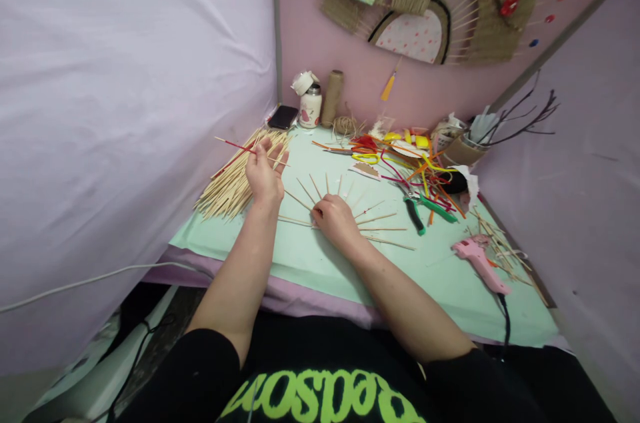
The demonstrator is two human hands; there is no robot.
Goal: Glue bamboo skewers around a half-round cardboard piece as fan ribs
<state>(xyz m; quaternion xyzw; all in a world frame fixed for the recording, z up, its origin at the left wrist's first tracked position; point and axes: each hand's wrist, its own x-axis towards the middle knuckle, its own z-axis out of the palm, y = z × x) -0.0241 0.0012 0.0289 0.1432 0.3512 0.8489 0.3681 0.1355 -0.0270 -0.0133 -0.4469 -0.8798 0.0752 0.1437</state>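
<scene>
My left hand (pixel 265 170) is raised just right of a heap of thin wooden sticks (pixel 225 186). It is closed on a single thin stick (pixel 237 144), pale at the tip and red along part of its length, pinched by the thumb and fingers. On the table, several sticks spread out as a half-round fan (pixel 383 218). My right hand (pixel 336 218) lies over the middle of this fan, its fingers bent and closed at the point where the sticks meet. The hand hides that joint.
Green-handled pliers (pixel 423 210), yellow-handled scissors (pixel 365 156) and coloured strips lie at the back right. A pink glue gun (pixel 483 263) with a cord rests at the right edge. Behind stand a white bottle (pixel 311 108), a twine spool (pixel 332 98) and a phone (pixel 283 117).
</scene>
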